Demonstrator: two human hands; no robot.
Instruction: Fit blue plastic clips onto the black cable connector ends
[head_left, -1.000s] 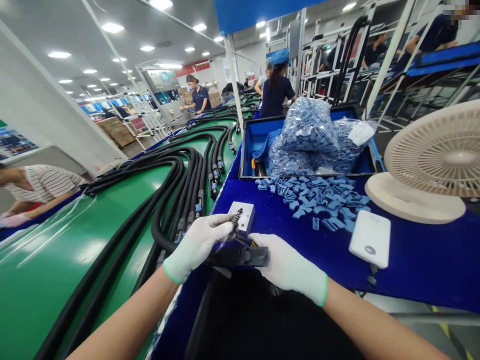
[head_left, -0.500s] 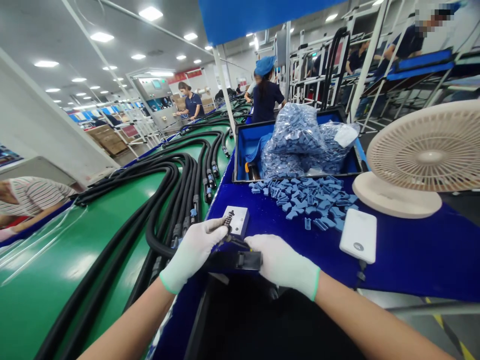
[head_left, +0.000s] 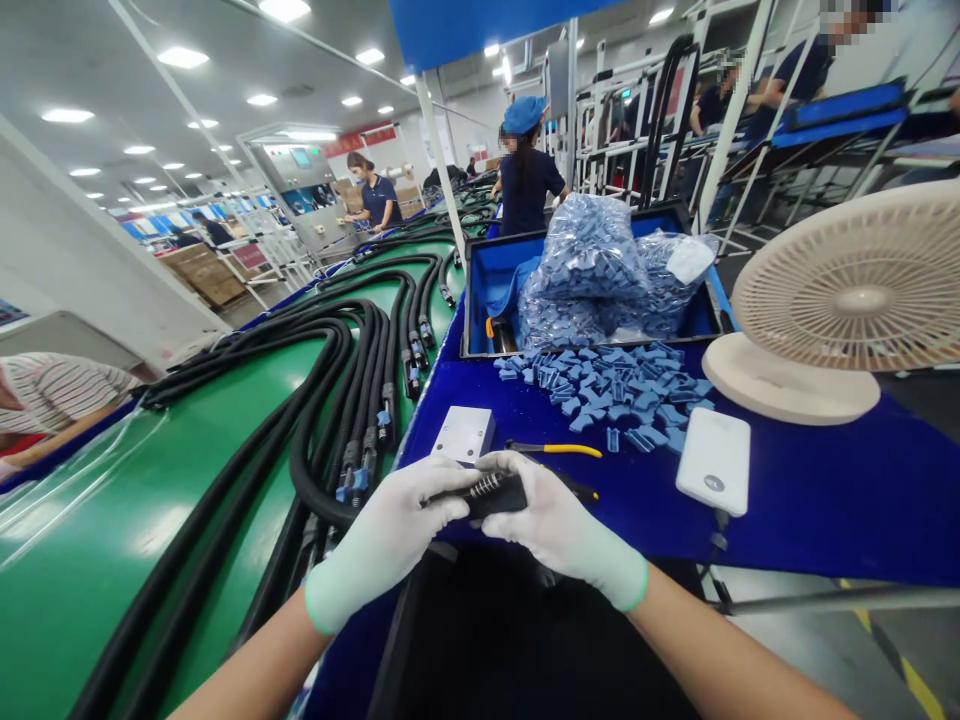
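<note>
Both hands wear white gloves and meet over the near edge of the blue table. My left hand (head_left: 409, 515) is closed on the end of a dark, thin part carrying a metal coil spring (head_left: 486, 486). My right hand (head_left: 551, 515) is wrapped round a black block-like piece (head_left: 511, 494), thumb and fingers on either side of it. The spring lies against this piece; whether they are joined I cannot tell. Just beyond the hands sits a light grey metal block (head_left: 463, 433) with holes. Yellow-handled pliers (head_left: 570, 450) lie beside it, one handle partly behind my right hand.
Loose blue clips (head_left: 622, 395) are heaped behind the pliers. A blue crate (head_left: 487, 270) holds bagged clips. To the right are a white power bank (head_left: 716, 460) and a beige fan (head_left: 855, 300). Black hoses (head_left: 300, 430) cover the green belt at left. Co-workers stand further back.
The pliers, earlier at my right hand, now lie on the table. My left hand has brought the spring part down from the metal block to the black piece, which my right hand now grips.
</note>
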